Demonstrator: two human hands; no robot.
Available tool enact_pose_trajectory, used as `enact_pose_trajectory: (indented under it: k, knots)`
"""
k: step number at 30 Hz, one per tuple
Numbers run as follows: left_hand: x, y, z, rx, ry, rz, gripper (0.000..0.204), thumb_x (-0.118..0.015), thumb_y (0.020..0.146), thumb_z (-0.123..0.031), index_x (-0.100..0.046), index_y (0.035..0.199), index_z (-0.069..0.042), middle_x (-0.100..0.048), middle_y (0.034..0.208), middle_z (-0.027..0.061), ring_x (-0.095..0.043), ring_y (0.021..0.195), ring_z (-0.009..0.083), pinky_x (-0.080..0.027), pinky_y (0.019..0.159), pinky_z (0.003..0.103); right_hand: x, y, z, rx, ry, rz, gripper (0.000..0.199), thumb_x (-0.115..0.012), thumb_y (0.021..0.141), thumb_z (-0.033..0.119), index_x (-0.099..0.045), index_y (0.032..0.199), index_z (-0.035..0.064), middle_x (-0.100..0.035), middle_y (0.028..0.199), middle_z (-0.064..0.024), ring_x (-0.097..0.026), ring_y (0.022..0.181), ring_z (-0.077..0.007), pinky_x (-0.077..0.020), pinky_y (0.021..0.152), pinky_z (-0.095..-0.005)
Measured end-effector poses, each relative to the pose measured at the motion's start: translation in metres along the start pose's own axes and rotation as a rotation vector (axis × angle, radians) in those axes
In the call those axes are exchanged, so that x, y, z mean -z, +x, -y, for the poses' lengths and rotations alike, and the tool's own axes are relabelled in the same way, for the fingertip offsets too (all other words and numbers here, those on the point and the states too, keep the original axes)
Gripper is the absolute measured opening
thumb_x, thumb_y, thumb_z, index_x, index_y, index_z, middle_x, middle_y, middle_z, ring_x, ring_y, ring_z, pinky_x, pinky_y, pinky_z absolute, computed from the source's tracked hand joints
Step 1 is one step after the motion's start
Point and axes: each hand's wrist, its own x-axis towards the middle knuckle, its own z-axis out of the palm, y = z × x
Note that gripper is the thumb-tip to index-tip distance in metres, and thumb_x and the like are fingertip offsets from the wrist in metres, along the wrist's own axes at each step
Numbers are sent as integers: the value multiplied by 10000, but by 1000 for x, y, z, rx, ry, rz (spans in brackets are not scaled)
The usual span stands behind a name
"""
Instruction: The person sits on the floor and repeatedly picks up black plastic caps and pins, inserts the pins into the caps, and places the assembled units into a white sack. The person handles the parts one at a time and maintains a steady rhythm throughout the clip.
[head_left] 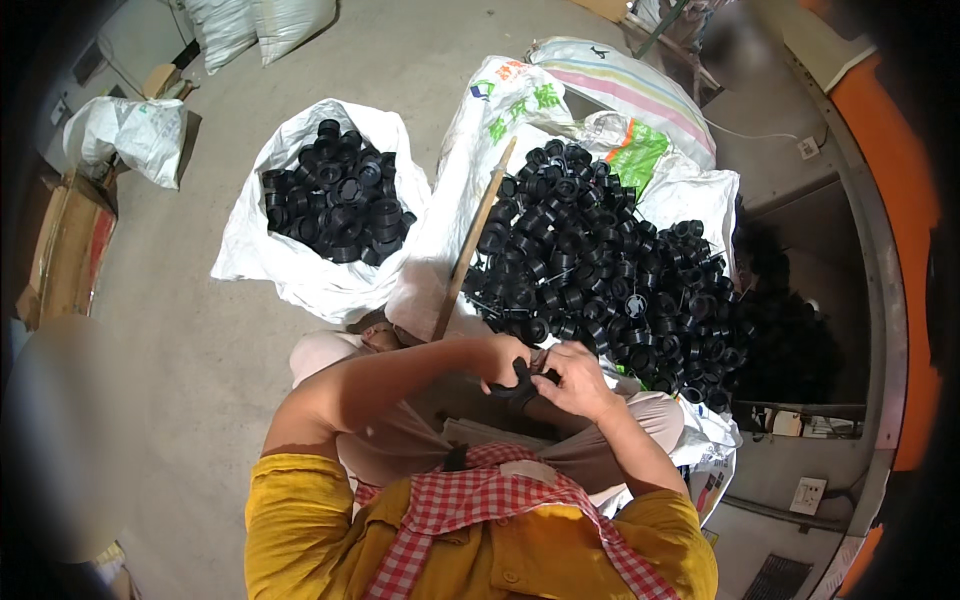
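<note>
Above my lap, my left hand [504,360] is closed on a black plastic part [517,388] with a curved outline. My right hand [574,380] meets it from the right, its thumb and fingers pinched on the part's other side. Fingers cover much of the part, so its full shape is hidden. Just beyond my hands lies a wide heap of black round plastic parts [590,250], some with thin stems sticking out. At the front left, more black round caps [340,195] fill an open white woven sack [245,240].
A wooden stick [475,235] leans between the sack and the heap. White woven sheeting [460,130] lies under the heap, with a full striped sack [640,85] behind. Cardboard [75,245] stands at left. An orange-edged machine frame [890,200] borders the right.
</note>
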Motion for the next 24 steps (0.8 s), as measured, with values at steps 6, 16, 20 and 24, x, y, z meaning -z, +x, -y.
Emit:
enact_pose_trajectory:
  k: [6, 16, 20, 24]
  knots:
    - [17, -19, -25, -687, 1103, -485, 348, -659, 736, -109, -592, 1068, -32, -645, 1021, 157, -647, 916, 312, -523, 788, 402, -41, -5, -38, -646, 1208, 257, 170, -663, 826, 181, -666, 944, 58, -675, 883, -114, -646, 826, -299, -482, 786, -335]
    - [6, -28, -8, -621, -1192, -559, 428, -527, 864, -136, -492, 1282, -53, -556, 1215, 86, -481, 1187, 194, -354, 1027, 329, -61, 83, -8, -434, 1995, -589, 223, -580, 924, 288, -619, 881, 73, -587, 1108, -93, -558, 1073, -246, -435, 968, -410]
    - [24, -47, -5, -395, -1140, -771, 332, -565, 817, -57, -580, 1148, -61, -592, 1077, 63, -570, 1027, 196, -445, 898, 302, -59, 125, -14, -286, 987, -731, 141, -558, 875, 10, -633, 977, -52, -519, 1247, -136, -601, 1001, -180, -485, 893, -306]
    - [50, -77, -18, -111, 321, -1255, 409, -741, 689, -77, -628, 1081, -46, -559, 1164, 152, -528, 1095, 302, -441, 909, 375, -76, 145, -51, -220, 119, -778, 325, -446, 794, -148, -666, 978, 5, -660, 844, -58, -626, 822, -184, -498, 788, -321]
